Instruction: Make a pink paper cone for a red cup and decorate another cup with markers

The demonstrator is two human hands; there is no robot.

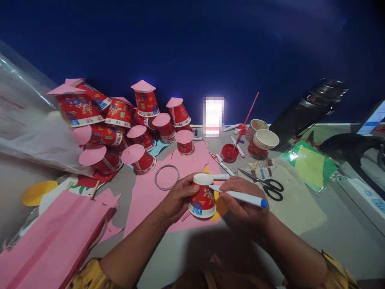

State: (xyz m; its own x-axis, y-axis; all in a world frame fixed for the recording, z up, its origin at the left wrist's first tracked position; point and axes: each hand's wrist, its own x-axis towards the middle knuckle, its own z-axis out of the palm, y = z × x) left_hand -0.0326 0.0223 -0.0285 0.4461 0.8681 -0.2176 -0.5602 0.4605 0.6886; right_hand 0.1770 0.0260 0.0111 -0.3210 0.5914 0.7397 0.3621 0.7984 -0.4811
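Upside down, its white base on top, a red paper cup with blue marks near its lower rim is held by my left hand, whose fingers wrap its left side. My right hand grips a white marker with a blue end; the marker's tip touches or nearly touches the cup's upper right side. Pink paper and a yellow piece lie beneath and behind the cup. Behind my right hand is another white marker.
Red cups with pink cone tops are piled at the back left. A grey ring, a red paint pot, scissors, stacked cups and a black bottle stand or lie around. A pink bag is front left.
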